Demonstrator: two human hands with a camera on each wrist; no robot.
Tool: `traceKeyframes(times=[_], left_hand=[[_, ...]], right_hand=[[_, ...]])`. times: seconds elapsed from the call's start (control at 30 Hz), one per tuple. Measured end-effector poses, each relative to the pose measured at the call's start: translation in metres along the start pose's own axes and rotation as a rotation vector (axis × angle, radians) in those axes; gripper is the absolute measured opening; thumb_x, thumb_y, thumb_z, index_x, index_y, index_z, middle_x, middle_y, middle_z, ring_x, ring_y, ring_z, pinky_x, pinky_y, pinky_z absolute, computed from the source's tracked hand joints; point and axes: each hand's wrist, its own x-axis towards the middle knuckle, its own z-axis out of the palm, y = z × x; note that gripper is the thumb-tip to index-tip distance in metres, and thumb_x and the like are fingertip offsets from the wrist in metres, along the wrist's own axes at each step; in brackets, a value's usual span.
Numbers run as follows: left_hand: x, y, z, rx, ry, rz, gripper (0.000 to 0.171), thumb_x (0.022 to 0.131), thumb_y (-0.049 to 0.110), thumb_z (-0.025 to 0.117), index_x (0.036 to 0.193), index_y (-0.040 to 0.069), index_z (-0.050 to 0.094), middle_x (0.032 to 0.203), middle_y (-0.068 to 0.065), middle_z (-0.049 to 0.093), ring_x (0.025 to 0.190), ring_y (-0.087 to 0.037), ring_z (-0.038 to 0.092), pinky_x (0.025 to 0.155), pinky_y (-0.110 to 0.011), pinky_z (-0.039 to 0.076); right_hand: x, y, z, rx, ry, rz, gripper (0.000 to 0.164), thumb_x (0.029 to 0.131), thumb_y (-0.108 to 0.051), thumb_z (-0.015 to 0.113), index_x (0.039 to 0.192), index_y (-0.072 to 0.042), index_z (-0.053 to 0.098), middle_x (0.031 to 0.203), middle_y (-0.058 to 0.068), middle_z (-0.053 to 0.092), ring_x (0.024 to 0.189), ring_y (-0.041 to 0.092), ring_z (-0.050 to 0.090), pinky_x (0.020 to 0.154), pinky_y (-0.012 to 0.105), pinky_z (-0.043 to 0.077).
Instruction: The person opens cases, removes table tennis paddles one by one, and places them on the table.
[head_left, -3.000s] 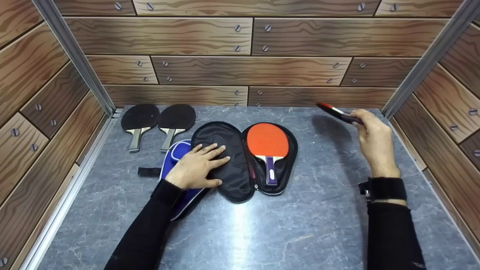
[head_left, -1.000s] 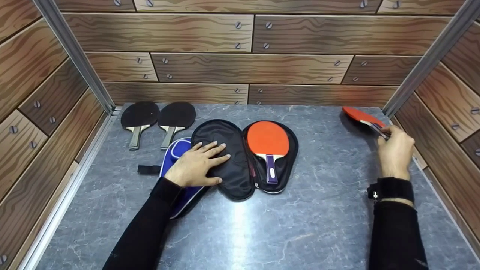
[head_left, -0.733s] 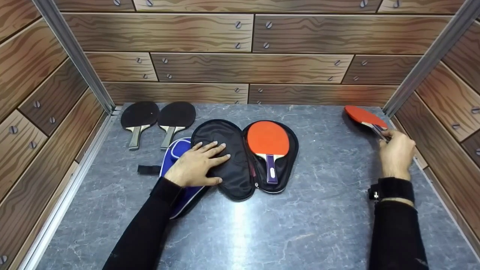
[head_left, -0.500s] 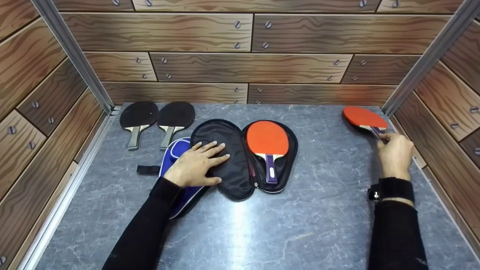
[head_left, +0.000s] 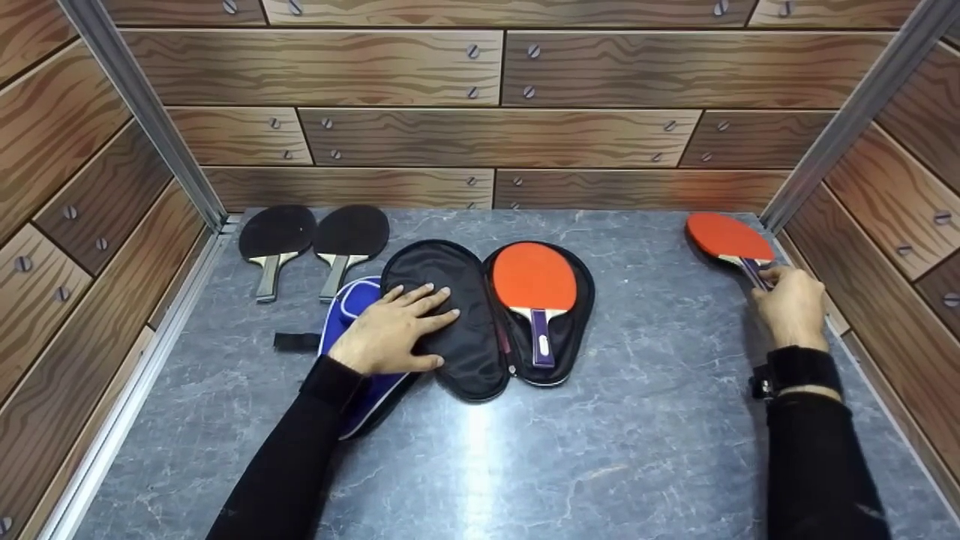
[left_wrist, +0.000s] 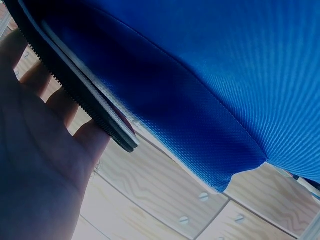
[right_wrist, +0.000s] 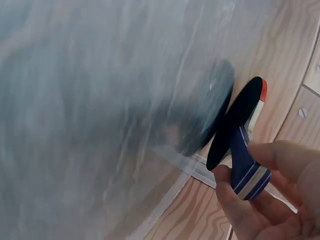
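Observation:
My left hand (head_left: 397,330) lies with fingers spread on the black lid of an unzipped paddle case (head_left: 469,356). In the other half of that case sits an orange-faced table tennis paddle (head_left: 535,277) with a purple handle. Under my left hand and the lid is a blue case (head_left: 360,300); its cloth (left_wrist: 200,110) fills much of the left wrist view. At the far right, my right hand (head_left: 795,304) pinches the handle of a second orange paddle (head_left: 727,234), orange face up. The right wrist view shows its dark underside (right_wrist: 237,117) close over the table, thumb and fingers around the handle (right_wrist: 245,167).
Two black-faced paddles (head_left: 277,232) (head_left: 351,232) lie side by side at the back left. A black strap (head_left: 296,342) sticks out from the blue case. Wood-patterned walls (head_left: 397,139) enclose the grey table (head_left: 637,450) at the back and both sides.
My right hand has carried the second orange paddle right and lowered it to the back right corner, turning its orange face up. My left hand stays in place on the black lid.

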Motion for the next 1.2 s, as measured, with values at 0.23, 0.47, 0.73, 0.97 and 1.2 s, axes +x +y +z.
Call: traceKeyframes(times=[0.23, 0.47, 0.73, 0.97, 1.2], left_hand=[[0.0, 0.0, 0.001, 0.005, -0.005, 0.0, 0.079, 0.105, 0.056, 0.079, 0.174, 0.024, 0.059, 0.19, -0.01, 0.044, 0.179, -0.039, 0.04, 0.144, -0.07, 0.036], [0.0, 0.0, 0.001, 0.0, -0.006, 0.0, 0.079, 0.105, 0.057, 0.079, 0.174, 0.024, 0.059, 0.19, -0.009, 0.044, 0.179, -0.039, 0.04, 0.144, -0.071, 0.036], [0.0, 0.0, 0.0, 0.006, 0.003, 0.01, 0.079, 0.105, 0.055, 0.079, 0.174, 0.023, 0.06, 0.19, -0.01, 0.045, 0.178, -0.04, 0.042, 0.142, -0.072, 0.038], [0.001, 0.0, -0.001, 0.01, 0.0, 0.006, 0.079, 0.105, 0.055, 0.079, 0.175, 0.024, 0.059, 0.19, -0.009, 0.044, 0.179, -0.038, 0.041, 0.142, -0.072, 0.038], [0.0, 0.0, 0.0, 0.014, -0.003, 0.007, 0.079, 0.105, 0.055, 0.079, 0.175, 0.024, 0.059, 0.19, -0.01, 0.045, 0.178, -0.039, 0.042, 0.142, -0.072, 0.039]], right_hand=[[0.008, 0.009, -0.005, -0.012, -0.075, -0.026, 0.052, 0.106, -0.012, 0.078, 0.152, 0.009, 0.068, 0.149, 0.041, 0.069, 0.136, 0.068, 0.066, 0.103, 0.079, 0.055], [0.014, 0.02, -0.002, -0.063, -0.103, -0.079, 0.048, 0.103, -0.009, 0.082, 0.145, 0.01, 0.069, 0.14, 0.045, 0.07, 0.124, 0.069, 0.067, 0.096, 0.078, 0.055], [0.016, 0.029, 0.0, -0.096, -0.135, -0.126, 0.043, 0.102, -0.004, 0.081, 0.14, 0.011, 0.066, 0.128, 0.048, 0.067, 0.119, 0.072, 0.064, 0.095, 0.084, 0.053], [0.02, 0.029, -0.004, -0.111, -0.166, -0.167, 0.045, 0.102, -0.003, 0.081, 0.139, 0.015, 0.062, 0.119, 0.045, 0.068, 0.111, 0.066, 0.064, 0.099, 0.079, 0.054], [0.022, 0.024, -0.005, -0.156, -0.194, -0.2, 0.048, 0.104, -0.009, 0.077, 0.141, 0.017, 0.062, 0.119, 0.045, 0.07, 0.104, 0.062, 0.066, 0.095, 0.078, 0.056]])
